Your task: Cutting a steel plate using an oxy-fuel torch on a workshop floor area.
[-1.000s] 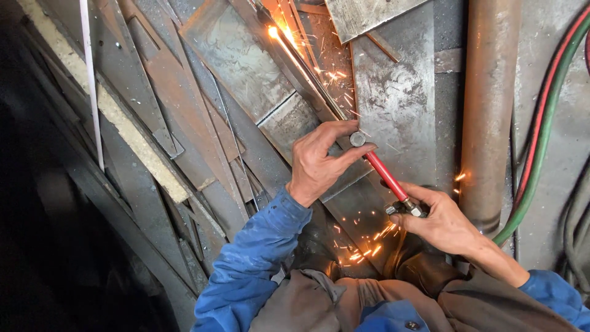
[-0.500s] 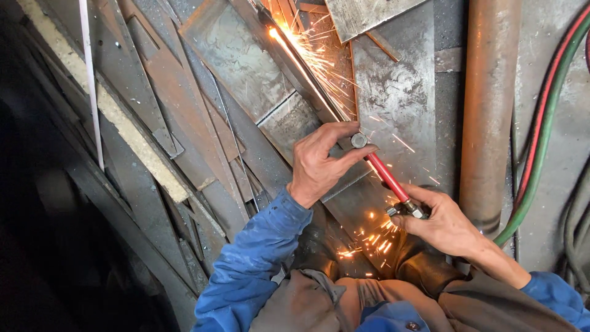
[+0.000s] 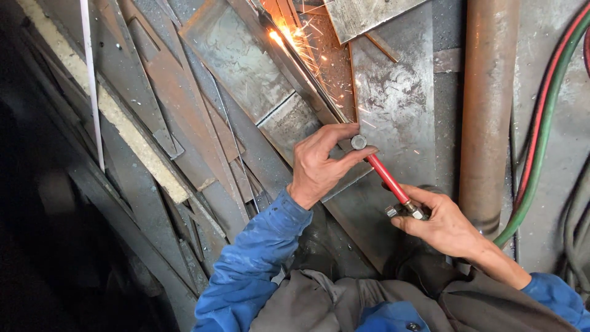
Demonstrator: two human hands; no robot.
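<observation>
A cutting torch (image 3: 344, 126) with a red handle section runs diagonally across a stack of steel plates, its long dark tube reaching up and to the left from the handle to a bright orange flame point (image 3: 275, 37) that throws sparks (image 3: 319, 67) over the rusted metal. The left hand (image 3: 322, 163) sits at the upper end of the red handle, palm down, fingers curled over the tube and the thumb pressed below a round grey knob (image 3: 359, 142); its grip is closed on the torch. The right hand (image 3: 439, 224) holds the lower end of the handle, just below and to the right of the red section, fingers wrapped around the brass valve fittings (image 3: 409, 211), its grip likewise closed on the torch. Both forearms come up from the bottom of the frame in blue sleeves (image 3: 252, 270), wrists bent toward the torch.

Right of the torch lies a grey scuffed steel plate (image 3: 393, 104); left of it, a wide plate (image 3: 236, 61) and narrow rusty offcuts (image 3: 184, 104) lean in overlapping layers. Farther right of the torch stands a thick rust-brown pipe (image 3: 488, 104), and beyond that a red and a green gas hose (image 3: 544, 123) curve side by side down toward the right hand. Far left of the torch, a pale beam edge (image 3: 123, 129) slants beside deep shadow.
</observation>
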